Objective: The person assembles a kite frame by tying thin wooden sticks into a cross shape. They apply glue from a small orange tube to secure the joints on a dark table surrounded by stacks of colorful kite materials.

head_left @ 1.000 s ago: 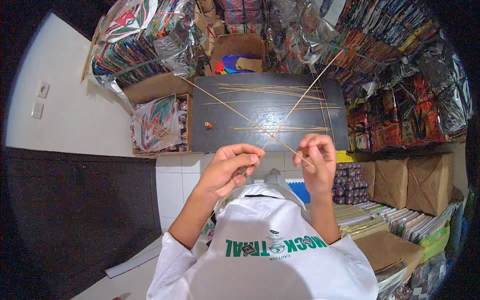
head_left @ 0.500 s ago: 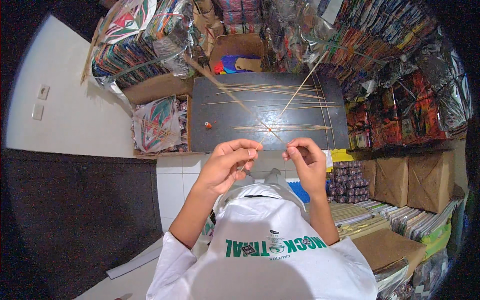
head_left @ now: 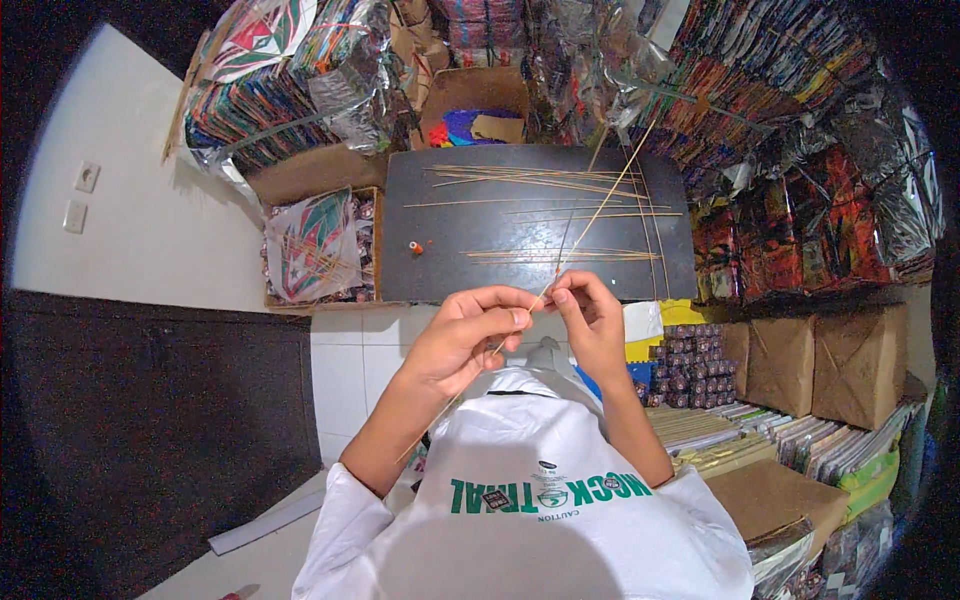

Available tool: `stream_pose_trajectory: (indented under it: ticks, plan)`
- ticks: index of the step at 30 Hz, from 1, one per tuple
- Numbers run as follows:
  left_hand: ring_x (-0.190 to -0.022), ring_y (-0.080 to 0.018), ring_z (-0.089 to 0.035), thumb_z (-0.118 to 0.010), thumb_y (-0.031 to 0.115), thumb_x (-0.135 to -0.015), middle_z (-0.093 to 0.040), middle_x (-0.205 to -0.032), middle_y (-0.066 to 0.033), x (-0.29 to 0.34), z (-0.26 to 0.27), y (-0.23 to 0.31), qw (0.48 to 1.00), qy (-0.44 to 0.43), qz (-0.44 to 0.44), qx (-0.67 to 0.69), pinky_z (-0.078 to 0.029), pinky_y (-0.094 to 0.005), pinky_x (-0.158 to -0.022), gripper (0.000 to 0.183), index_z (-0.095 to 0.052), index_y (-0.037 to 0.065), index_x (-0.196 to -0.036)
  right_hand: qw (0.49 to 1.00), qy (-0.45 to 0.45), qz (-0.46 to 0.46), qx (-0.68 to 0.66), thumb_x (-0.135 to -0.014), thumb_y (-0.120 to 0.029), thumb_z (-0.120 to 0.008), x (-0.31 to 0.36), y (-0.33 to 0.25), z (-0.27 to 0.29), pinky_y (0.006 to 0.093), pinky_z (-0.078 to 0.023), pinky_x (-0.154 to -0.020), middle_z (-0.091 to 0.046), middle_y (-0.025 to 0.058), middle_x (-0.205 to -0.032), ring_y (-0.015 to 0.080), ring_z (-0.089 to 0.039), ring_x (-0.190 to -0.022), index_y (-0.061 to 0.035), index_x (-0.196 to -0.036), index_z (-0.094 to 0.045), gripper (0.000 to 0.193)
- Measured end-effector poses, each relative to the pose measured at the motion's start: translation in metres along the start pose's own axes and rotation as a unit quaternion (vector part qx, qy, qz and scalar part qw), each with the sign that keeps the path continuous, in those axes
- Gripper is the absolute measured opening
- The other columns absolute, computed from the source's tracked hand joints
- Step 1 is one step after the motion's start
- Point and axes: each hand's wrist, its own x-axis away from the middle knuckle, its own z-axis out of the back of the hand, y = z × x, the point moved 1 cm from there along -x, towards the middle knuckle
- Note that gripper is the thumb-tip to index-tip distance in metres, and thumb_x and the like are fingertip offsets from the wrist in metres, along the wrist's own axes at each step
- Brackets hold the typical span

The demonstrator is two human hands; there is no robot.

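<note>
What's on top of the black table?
Thin tan sticks and a small orange spool lie on the black table. The left hand and right hand hide parts of its near edge.

The head-worn fisheye looks steeply down from above the near side of the counter [head_left: 480, 228], facing across it. The counter shows from side to side; the hands [head_left: 460, 338], at its near edge, are closer to the lens.
</note>
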Motion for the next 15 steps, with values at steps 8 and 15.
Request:
stream_pose_trajectory:
  ticks: [8, 15]
  plan:
    - [-0.066, -0.0054, -0.058, -0.070, 0.008, -0.094, -0.063, -0.083, 0.0000, 0.000, 0.002, 0.003, 1.000, 0.010, -0.011, -0.005, -0.041, -0.0175, -0.043, 0.025, -0.067, -0.003, -0.116, 1.000, 0.004, -0.005, 0.002, -0.103, -0.012, -0.063, -0.001, -0.001, 0.000, 0.0265, -0.054, -0.079, -0.066, 0.0031, -0.093, 0.0114, -0.068, -0.087, 0.0001, -0.105, -0.061, 0.013]
    - [-0.066, -0.0051, -0.059, -0.070, 0.010, -0.094, -0.064, -0.083, -0.0003, 0.003, 0.013, 0.014, 0.995, 0.043, -0.038, -0.080, -0.043, -0.0188, -0.044, 0.025, -0.068, -0.003, -0.116, 1.000, 0.008, -0.005, 0.028, -0.102, -0.010, -0.062, 0.003, -0.007, 0.004, 0.0257, -0.054, -0.074, -0.065, 0.0029, -0.092, 0.0097, -0.066, -0.081, 0.0001, -0.104, -0.061, 0.010]
